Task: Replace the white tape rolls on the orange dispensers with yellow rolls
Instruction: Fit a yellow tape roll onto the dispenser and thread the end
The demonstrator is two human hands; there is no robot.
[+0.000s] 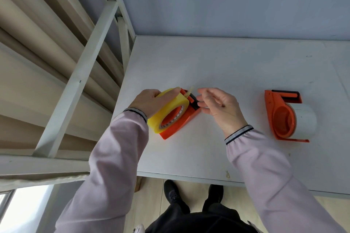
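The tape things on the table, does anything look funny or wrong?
Nothing is broken or spilled. The right orange dispenser lies on its side, holding a white roll; the left dispenser has a yellow roll.

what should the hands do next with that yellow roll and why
Probably draw the loose tape end forward over the black toothed cutter and press it down. The yellow roll already sits on the left orange dispenser, steadied by the left hand, while the right hand is at the cutter. The other dispenser holds its white roll.
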